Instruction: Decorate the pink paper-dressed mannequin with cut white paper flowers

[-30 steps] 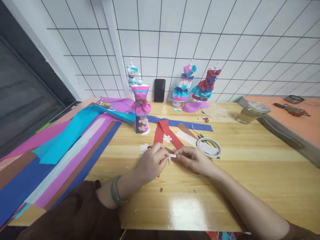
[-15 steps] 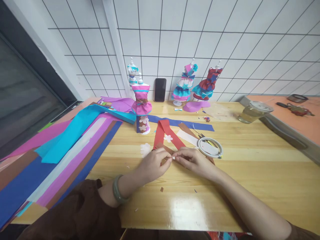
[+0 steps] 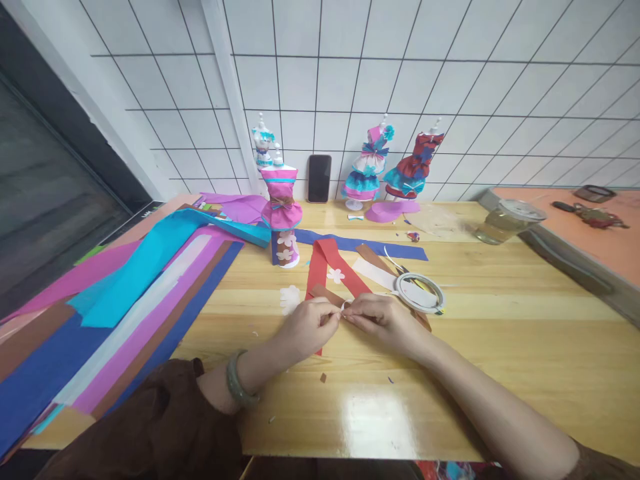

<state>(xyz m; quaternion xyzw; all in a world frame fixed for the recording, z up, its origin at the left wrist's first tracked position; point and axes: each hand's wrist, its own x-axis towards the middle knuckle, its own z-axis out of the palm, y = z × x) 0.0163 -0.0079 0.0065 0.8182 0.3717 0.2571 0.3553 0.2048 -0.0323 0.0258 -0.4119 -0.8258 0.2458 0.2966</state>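
My left hand [image 3: 313, 327] and my right hand [image 3: 377, 319] meet over the middle of the wooden table [image 3: 480, 373], fingertips pinched together on a small white piece [image 3: 345, 305]. Its exact shape is mostly hidden by the fingers. Just beyond them lie a folded red strip [image 3: 327, 257] and a brown strip [image 3: 327, 293], partly covered by the hands. A white flower cutout [image 3: 336, 275] rests between the legs of the red strip. Another white cutout [image 3: 290, 300] lies beyond my left hand. A roll of white tape [image 3: 420, 293] is beyond my right hand.
Long coloured strips [image 3: 145, 267] cover the left side. A small dress form in pink [image 3: 281, 200] stands behind the hands, with others near the wall. A phone [image 3: 319, 179] leans on the tiles. Toward the right are a lidded cup [image 3: 510, 221] and an orange surface [image 3: 590, 233].
Both hands have shifted slightly left. The white piece now shows as a thin curved loop above the fingertips, and an end of the red strip shows below my left hand.
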